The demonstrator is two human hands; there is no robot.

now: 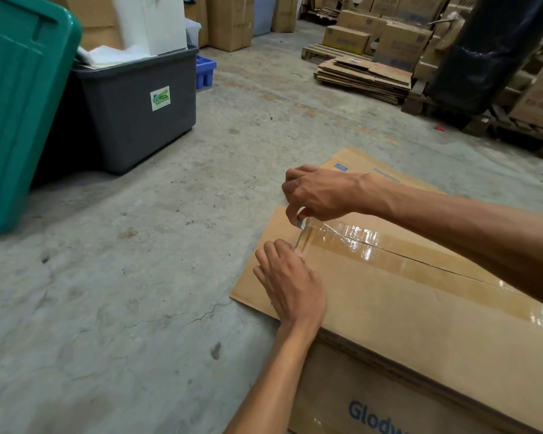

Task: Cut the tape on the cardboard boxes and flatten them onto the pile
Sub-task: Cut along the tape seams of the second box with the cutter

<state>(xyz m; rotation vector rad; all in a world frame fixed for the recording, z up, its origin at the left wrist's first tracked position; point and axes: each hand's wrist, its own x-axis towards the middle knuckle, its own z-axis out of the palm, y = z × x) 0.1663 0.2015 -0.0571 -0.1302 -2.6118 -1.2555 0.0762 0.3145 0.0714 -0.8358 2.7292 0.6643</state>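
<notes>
- Grey concrete floor (pixel 138 245), rough, stained and cracked, fills the near part of the view; it seems a storage room.
- Nearest, a brown cardboard box (pixel 420 324) lies on this floor at the lower right, with blue letters on its side. A strip of clear shiny tape (pixel 367 242) runs along the seam of its top flaps, and the seam is split along the tape.
- At the box's far left edge the left hand (pixel 290 283) rests on the top with the fingers bent; its fingertips touch the loose end of the tape.
- Just beyond it the right hand (pixel 317 195) pinches the lifted tape end between thumb and fingers. The right forearm crosses over the box and hides part of it.
- Farther left stand a dark grey plastic bin (pixel 145 114) with a green sticker, and a teal plastic container (pixel 19 104), blurred, in front of it.
- Far right, a pile of flattened cardboard (pixel 364 78) lies on the floor beside a wooden pallet (pixel 329 53) with boxes, well apart from the hands.
- More brown boxes (pixel 229 23) stand at the back.
</notes>
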